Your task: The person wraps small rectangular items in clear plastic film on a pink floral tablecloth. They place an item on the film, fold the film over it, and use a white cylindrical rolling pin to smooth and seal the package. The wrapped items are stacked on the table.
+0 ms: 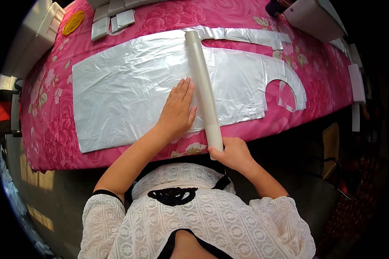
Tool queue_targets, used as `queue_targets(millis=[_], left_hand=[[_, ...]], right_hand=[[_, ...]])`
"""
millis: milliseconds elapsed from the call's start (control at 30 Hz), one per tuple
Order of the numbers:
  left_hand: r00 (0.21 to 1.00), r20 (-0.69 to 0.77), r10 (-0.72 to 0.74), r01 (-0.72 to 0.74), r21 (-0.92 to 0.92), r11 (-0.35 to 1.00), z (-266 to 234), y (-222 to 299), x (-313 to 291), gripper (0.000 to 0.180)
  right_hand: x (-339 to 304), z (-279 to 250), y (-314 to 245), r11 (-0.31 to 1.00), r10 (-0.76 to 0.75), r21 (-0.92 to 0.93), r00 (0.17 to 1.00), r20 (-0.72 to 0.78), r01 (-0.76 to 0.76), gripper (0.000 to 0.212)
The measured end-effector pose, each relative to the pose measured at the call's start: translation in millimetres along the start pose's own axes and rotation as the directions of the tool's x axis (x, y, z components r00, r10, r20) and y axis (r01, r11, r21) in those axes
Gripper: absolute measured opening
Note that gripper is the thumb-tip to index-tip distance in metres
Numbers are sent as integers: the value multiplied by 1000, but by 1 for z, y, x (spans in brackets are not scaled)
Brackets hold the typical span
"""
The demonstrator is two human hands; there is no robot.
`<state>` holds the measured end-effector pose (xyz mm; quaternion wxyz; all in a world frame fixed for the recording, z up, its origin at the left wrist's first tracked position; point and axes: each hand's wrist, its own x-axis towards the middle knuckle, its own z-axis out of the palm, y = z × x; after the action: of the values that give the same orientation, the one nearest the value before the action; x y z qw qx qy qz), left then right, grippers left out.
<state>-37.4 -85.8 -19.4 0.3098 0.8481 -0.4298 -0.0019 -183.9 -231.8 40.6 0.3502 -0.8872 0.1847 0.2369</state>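
Note:
A shiny, silvery-white plastic sheet [125, 90] lies flat and creased across the table, with a rounded cut-out and strap-like strips at its right end. Across it rests a long pale tube or roll [205, 86], pointing from the far edge of the sheet toward me. My right hand [234, 154] grips the near end of this tube at the table's front edge. Fingers stretched out, my left hand [177, 108] lies flat on the sheet just left of the tube. The far end of the tube sits over the sheet's upper strip.
A pink floral tablecloth [60, 129] covers the table. Small white folded packets [100, 28] and a yellow oval piece [73, 22] lie at the far left. White boxes [34, 39] stand at the left edge, a pale bin [313, 19] at the far right. A chair [330, 149] stands right.

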Motion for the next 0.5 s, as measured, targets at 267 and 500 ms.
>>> queue_targets(millis=[267, 500], left_hand=[[991, 116, -61, 35, 213, 976, 15, 7, 3, 65], [984, 163, -75, 41, 203, 978, 15, 9, 6, 65]], right_hand=[[87, -53, -25, 977, -182, -120, 983, -39, 176, 63], [227, -94, -58, 881, -68, 459, 992, -107, 110, 48]])
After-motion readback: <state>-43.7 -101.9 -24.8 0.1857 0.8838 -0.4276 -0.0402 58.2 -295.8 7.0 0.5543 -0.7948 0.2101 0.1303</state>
